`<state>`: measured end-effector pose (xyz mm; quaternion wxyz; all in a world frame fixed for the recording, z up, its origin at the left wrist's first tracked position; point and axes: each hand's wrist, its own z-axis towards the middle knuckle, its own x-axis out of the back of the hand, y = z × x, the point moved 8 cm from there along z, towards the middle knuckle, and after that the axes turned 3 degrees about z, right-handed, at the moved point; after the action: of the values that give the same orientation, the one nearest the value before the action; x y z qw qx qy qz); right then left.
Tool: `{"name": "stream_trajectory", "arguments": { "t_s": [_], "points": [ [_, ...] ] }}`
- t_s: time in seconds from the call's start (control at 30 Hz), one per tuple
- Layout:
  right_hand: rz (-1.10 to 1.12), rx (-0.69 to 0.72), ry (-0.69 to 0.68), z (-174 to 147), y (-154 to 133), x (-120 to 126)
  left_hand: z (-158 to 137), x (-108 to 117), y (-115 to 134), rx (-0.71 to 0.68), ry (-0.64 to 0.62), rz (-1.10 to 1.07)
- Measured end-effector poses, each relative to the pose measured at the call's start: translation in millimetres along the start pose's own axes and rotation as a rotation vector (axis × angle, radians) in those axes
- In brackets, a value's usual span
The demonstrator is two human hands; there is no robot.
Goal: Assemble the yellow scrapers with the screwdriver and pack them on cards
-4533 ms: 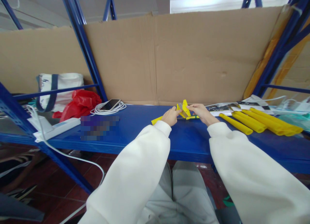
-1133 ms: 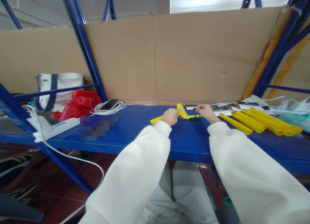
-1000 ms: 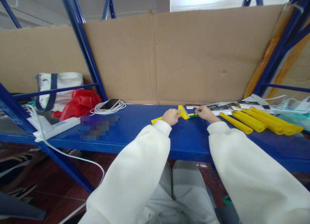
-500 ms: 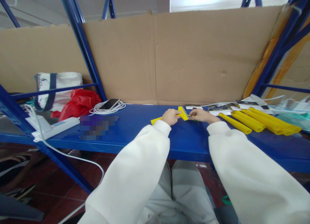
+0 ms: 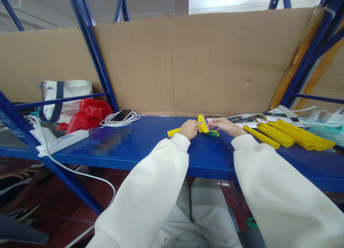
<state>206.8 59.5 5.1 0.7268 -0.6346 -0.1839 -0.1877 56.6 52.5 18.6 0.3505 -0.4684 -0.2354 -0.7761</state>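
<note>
My left hand [image 5: 189,129] is closed round a yellow scraper. The scraper's wide head [image 5: 203,123] with its grey edge sticks out to the right of the fist, and the end of its yellow handle [image 5: 173,132] shows on the left. Close to that edge is my right hand [image 5: 221,125], its fingers stretched toward the scraper; whether they touch it is too small to tell. Below the fingers, a green and yellow screwdriver [image 5: 214,134] lies on the blue shelf, partly behind the scraper head.
Several yellow tubular handles [image 5: 295,133] lie at the right, before black and white packets [image 5: 247,121]. On the left are a coiled white cable [image 5: 107,121] with a phone [image 5: 123,115], a power strip [image 5: 67,140] and a red bag [image 5: 88,113]. Cardboard [image 5: 215,62] stands behind.
My right hand has lifted slightly off the scraper's lower edge, and its fingers have straightened. More of the green screwdriver handle now shows. My left hand still holds the scraper in nearly the same place.
</note>
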Motion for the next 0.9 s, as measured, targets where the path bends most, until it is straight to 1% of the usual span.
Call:
{"name": "stream_trajectory", "arguments": {
  "t_s": [0.07, 0.13, 0.2, 0.27, 0.3, 0.37, 0.43, 0.63, 0.77, 0.9],
  "points": [
    [0.025, -0.005, 0.021, 2.6, 1.5, 2.5, 0.2, -0.2, 0.6, -0.014, 0.009, 0.010],
    [-0.031, -0.017, 0.109, 7.8, 8.3, 12.7, 0.1, -0.6, 1.1, -0.023, 0.003, 0.024],
    [-0.175, -0.036, 0.242, 12.9, 18.0, 29.1, 0.0, -1.5, 1.9, -0.031, -0.015, 0.033],
    [-0.385, -0.070, 0.374, 15.3, 27.9, 46.3, 0.2, -2.6, 3.2, -0.042, -0.033, 0.032],
    [-0.458, -0.090, 0.424, 15.5, 32.7, 53.3, 0.3, -3.2, 4.0, -0.045, -0.040, 0.028],
    [-0.555, -0.126, 0.464, 15.3, 41.2, 60.9, 0.6, -4.4, 5.4, -0.048, -0.054, 0.014],
    [-0.625, -0.140, 0.447, 15.3, 46.8, 60.2, 0.8, -5.6, 6.6, -0.043, -0.069, -0.011],
    [-0.802, -0.162, 0.288, 21.7, 62.7, 39.8, -0.8, -6.3, 7.7, -0.002, -0.095, -0.123],
    [-0.834, -0.168, 0.216, 29.0, 75.4, 35.1, -2.1, -6.8, 7.4, 0.019, -0.105, -0.141],
    [-0.842, -0.176, 0.207, 32.0, 79.7, 36.0, -2.1, -6.7, 8.1, 0.008, -0.103, -0.130]
  ]
}}
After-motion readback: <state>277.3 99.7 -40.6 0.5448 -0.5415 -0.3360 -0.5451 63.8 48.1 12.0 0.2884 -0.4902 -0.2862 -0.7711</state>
